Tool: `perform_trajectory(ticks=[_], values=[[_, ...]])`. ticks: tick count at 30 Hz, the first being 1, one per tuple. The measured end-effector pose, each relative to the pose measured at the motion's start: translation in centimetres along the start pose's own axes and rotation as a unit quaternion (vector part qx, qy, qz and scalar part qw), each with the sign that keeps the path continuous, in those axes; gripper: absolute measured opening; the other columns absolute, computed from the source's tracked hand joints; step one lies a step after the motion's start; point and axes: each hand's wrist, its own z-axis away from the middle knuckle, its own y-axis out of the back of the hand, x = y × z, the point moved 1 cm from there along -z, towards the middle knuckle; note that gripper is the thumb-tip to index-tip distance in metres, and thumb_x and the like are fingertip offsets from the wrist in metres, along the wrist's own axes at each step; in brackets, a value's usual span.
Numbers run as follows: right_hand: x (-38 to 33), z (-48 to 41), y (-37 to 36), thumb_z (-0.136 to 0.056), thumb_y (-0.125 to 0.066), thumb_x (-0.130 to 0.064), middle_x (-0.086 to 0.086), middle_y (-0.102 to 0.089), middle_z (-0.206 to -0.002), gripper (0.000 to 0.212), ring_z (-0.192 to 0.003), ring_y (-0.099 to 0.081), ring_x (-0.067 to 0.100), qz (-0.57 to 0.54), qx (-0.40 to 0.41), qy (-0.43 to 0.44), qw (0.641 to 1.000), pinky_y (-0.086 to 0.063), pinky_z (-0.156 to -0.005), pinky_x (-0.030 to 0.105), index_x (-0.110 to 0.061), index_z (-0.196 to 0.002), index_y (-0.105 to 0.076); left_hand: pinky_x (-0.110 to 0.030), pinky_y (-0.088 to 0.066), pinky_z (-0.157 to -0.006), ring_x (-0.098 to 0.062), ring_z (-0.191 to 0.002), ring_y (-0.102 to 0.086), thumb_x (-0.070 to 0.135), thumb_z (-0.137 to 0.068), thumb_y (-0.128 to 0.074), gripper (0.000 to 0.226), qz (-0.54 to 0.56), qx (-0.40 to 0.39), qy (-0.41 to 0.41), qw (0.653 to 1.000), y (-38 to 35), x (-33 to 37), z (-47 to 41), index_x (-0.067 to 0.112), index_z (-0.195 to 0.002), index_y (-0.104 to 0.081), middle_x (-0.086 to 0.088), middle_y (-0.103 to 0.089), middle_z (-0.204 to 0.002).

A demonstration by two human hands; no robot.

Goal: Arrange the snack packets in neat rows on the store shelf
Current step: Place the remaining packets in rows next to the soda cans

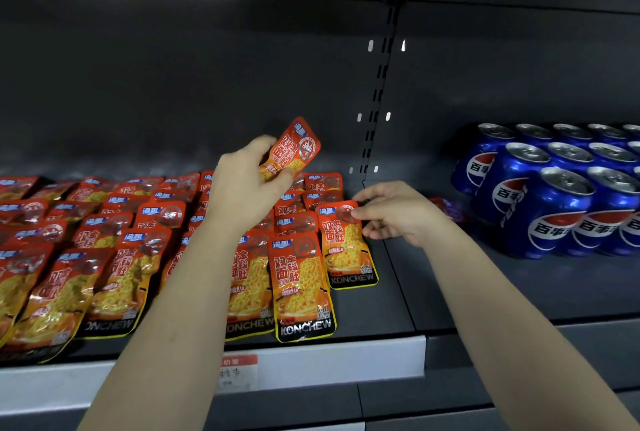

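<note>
Toward the left edge of the shelf: orange snack packets laid flat in overlapping columns from back wall to front edge, but skewed and leaning on each other, not squared up. Looks like the least finished part.

Toward the middle, tidier: straighter columns, with a front packet lying face up close to the front edge, brand strip toward the aisle. Below it on the white front strip, a price label, writing too blurred to read.

Above those columns, the left hand, raised clear of the rows. Its fingers curled, thumb pressed in, pinching one raised packet by its lower end. Hangs tilted in the air, touching nothing on the shelf; not yet placed.

At the right end of the stock, the end packet, flat, set further back than its neighbour, so the front line steps. Right hand at its upper right corner, fingers bent and apparently nipping that corner against the thumb.

Further right: bare shelf, a red wrapper partly hidden behind the right hand, then blue Pepsi cans upright in rows, well apart from the packets.

By judgement, past halfway: most packets down in columns. Left to do: seating the raised packet, evening the right-hand front line, straightening the left stretch.
</note>
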Motion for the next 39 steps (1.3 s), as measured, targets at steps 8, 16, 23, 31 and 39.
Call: perform_trajectory(ticks=[8, 16, 23, 31, 39], values=[[0.0, -0.2, -0.5, -0.087, -0.07, -0.007, 0.007, -0.067, -0.078, 0.027, -0.047, -0.059, 0.007, 0.018, -0.012, 0.0, 1.0, -0.047, -0.044, 0.019, -0.009, -0.112, -0.059, -0.021, -0.046, -0.075, -0.015, -0.101, -0.064, 0.035, -0.087, -0.068, 0.04, -0.001, -0.008, -0.001, 1.0, 0.0, 0.1, 0.1, 0.018, -0.12, -0.057, 0.002, -0.067, -0.113], [0.1, -0.2, -0.6, -0.087, -0.068, -0.003, 0.013, -0.068, -0.079, 0.027, -0.051, -0.064, 0.011, -0.001, -0.012, 0.002, 1.0, -0.051, -0.047, 0.021, -0.007, -0.11, -0.055, -0.012, -0.04, -0.069, -0.013, -0.1, -0.063, 0.036, -0.086, -0.068, 0.041, -0.004, -0.013, 0.004, 1.0, -0.1, 0.1, 0.1, 0.018, -0.121, -0.056, 0.003, -0.066, -0.114], [0.1, 0.0, -0.6, -0.085, -0.072, -0.008, 0.013, -0.069, -0.081, 0.027, -0.046, -0.06, 0.012, 0.038, 0.002, 0.028, 0.999, -0.038, -0.036, 0.018, -0.006, -0.106, -0.055, -0.018, -0.044, -0.068, -0.009, -0.09, -0.061, 0.033, -0.085, -0.07, 0.043, 0.011, 0.004, 0.012, 1.0, 0.0, 0.2, 0.0, 0.016, -0.121, -0.054, 0.001, -0.066, -0.109], [0.3, -0.3, -0.6, -0.088, -0.071, -0.027, 0.007, -0.066, -0.07, 0.025, -0.046, -0.058, 0.015, 0.083, 0.025, 0.075, 0.993, -0.037, -0.037, 0.021, -0.011, -0.101, -0.058, -0.013, -0.043, -0.066, -0.005, -0.084, -0.058, 0.031, -0.082, -0.072, 0.049, 0.043, -0.004, 0.02, 0.999, 0.1, 0.5, 0.1, 0.019, -0.123, -0.048, 0.012, -0.059, -0.1], [0.5, -0.6, 0.9, -0.091, -0.064, -0.027, 0.007, -0.062, -0.067, 0.018, -0.039, -0.05, 0.013, 0.085, 0.139, 0.129, 0.978, -0.033, -0.035, 0.017, -0.009, -0.096, -0.063, -0.021, -0.056, -0.071, -0.004, -0.081, -0.07, 0.02, -0.081, -0.076, 0.054, 0.182, -0.115, 0.044, 0.976, 0.9, 3.7, 0.3, 0.032, -0.12, -0.04, 0.01, -0.069, -0.095]])
